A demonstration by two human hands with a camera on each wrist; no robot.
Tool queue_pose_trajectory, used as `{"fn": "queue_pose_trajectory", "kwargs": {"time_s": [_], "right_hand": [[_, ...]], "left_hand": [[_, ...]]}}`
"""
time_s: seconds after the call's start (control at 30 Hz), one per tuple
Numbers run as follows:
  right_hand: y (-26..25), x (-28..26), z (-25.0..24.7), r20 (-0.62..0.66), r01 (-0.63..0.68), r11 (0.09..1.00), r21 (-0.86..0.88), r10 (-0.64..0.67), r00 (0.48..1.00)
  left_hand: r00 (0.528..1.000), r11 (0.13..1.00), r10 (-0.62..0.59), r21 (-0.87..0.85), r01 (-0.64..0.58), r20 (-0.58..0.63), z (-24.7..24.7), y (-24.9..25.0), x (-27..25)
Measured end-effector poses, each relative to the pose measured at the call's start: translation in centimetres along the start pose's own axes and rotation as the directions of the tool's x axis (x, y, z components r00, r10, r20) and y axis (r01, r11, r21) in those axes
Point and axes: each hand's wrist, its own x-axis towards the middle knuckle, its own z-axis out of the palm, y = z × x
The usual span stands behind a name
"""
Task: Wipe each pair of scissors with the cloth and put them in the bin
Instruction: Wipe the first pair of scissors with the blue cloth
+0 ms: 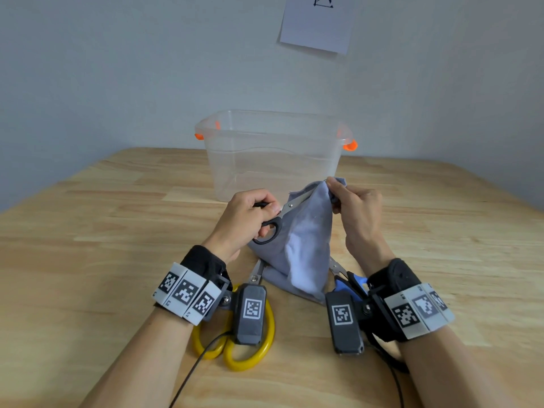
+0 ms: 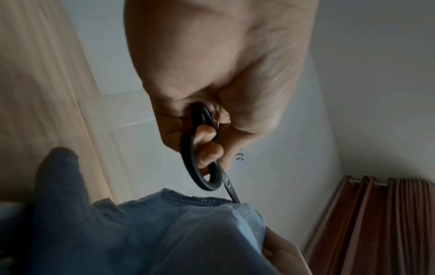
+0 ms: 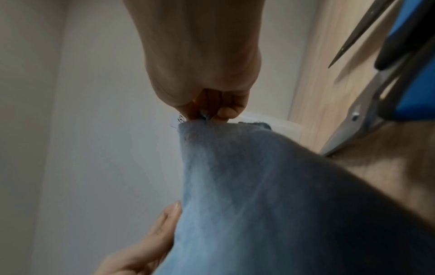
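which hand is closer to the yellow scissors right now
Left. The left hand holds the black scissors up, and the yellow scissors lie on the table under its wrist. The right hand pinches the cloth farther to the right.

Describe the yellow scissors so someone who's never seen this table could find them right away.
On the wooden table, look at the near edge, in front of the clear bin and grey cloth. The yellow scissors lie flat beneath the left wrist. Theirs are the only yellow loops; the other pairs have black or blue handles.

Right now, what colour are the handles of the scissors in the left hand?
Black handles, clearest in the head view.
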Motion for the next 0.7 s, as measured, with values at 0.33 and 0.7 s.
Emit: {"fn": "queue_pose_trajectory", "kwargs": {"time_s": [0.33,0.7], "right_hand": [[-0.30,-0.14,-0.30,-0.021,-0.024,0.999,0.034,0.025,0.999],[0.21,-0.43,0.14,0.133,-0.100,0.992,-0.072,0.109,0.985]], "left_hand": [[0.990,0.995,-0.080,-0.065,0.073,-0.117,-0.38,-0.13,0.36],[0.995,0.996,-0.080,-0.042,0.077,-0.067,-0.09,0.06,0.02]]}}
